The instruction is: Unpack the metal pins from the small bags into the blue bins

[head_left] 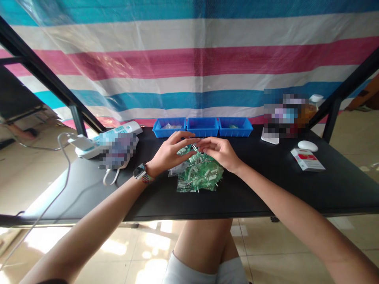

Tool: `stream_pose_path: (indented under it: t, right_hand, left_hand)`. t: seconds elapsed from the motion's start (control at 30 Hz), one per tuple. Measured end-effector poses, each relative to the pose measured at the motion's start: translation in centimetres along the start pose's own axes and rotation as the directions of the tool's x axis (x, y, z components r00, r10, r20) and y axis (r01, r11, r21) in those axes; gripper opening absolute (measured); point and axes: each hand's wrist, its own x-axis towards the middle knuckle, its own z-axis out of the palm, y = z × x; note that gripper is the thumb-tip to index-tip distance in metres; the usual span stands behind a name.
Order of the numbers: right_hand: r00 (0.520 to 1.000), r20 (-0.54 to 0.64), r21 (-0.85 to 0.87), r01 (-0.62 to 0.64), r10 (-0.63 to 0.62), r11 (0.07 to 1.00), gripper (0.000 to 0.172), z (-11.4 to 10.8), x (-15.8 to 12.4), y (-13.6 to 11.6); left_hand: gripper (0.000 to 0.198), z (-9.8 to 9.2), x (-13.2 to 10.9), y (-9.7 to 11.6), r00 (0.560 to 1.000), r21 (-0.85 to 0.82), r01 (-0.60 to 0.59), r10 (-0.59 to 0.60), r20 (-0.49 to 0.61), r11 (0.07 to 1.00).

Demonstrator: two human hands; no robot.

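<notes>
Both hands meet above a heap of small clear and green plastic packets (199,173) with pale metallic pieces inside. My left hand (170,152), with a watch (139,170) on its wrist, reaches in from the left, fingers stretched and thumb apart. Its fingertips come close to those of my right hand (222,152), whose fingers are curled together. Something small and shiny shows between the fingertips, too small to name. Behind the hands stand a left blue bin (169,133) holding a clear packet, a middle blue bin (202,132) and a right blue bin (236,133) with a greenish packet.
On the left lie a white power strip (130,128) with a plugged-in charger (81,142) and its cable, beside a blurred-out item. At right are a red-and-white box (308,159), a white oval object (308,146) and a capped bottle (315,103). A striped sheet (177,63) hangs behind.
</notes>
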Motion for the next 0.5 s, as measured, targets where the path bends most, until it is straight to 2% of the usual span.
stream_pose_path:
  t: [0.03,0.1,0.2,0.27,0.33,0.4,0.43,0.5]
  right_hand:
    - [1.000,0.006,0.019,-0.006,0.006,1.000,0.019,0.1,-0.1,0.0]
    - [1.000,0.027,0.038,-0.013,0.012,0.999,0.021,0.4,-0.2,0.0]
    - [0.998,0.056,-0.027,0.012,-0.010,1.000,0.029,0.7,-0.7,0.1]
    - [0.993,0.036,-0.212,0.119,-0.114,0.970,0.042,0.8,-1.0,0.0]
    - [0.960,0.045,-0.470,0.265,-0.277,0.842,0.050,0.7,-1.3,-0.1]
    - [0.907,0.106,-0.647,0.374,-0.407,0.665,0.044,0.5,-1.5,-0.3]
    - [0.885,0.135,-0.687,0.408,-0.445,0.601,0.037,0.4,-1.5,-0.5]
    - [0.856,0.161,-0.702,0.449,-0.491,0.553,0.023,0.4,-1.5,-0.7]
  left_hand:
    - [0.030,0.1,0.1,0.5,1.000,-0.028,-0.015,0.015,-0.005,1.000]
    - [0.022,0.3,0.2,1.2,0.999,-0.115,0.029,-0.033,-0.027,0.993]
    - [0.023,0.8,0.1,1.4,0.971,-0.319,0.214,-0.238,-0.037,0.923]
    - [0.034,1.3,0.0,1.2,0.928,-0.483,0.323,-0.372,-0.006,0.814]
    - [0.046,1.6,0.0,1.0,0.894,-0.624,0.388,-0.442,0.075,0.679]
    - [0.052,1.8,0.1,1.0,0.874,-0.707,0.431,-0.455,0.171,0.561]
    - [0.052,1.8,0.1,1.1,0.865,-0.727,0.451,-0.452,0.215,0.518]
    - [0.050,1.7,0.3,1.4,0.854,-0.739,0.482,-0.442,0.275,0.471]
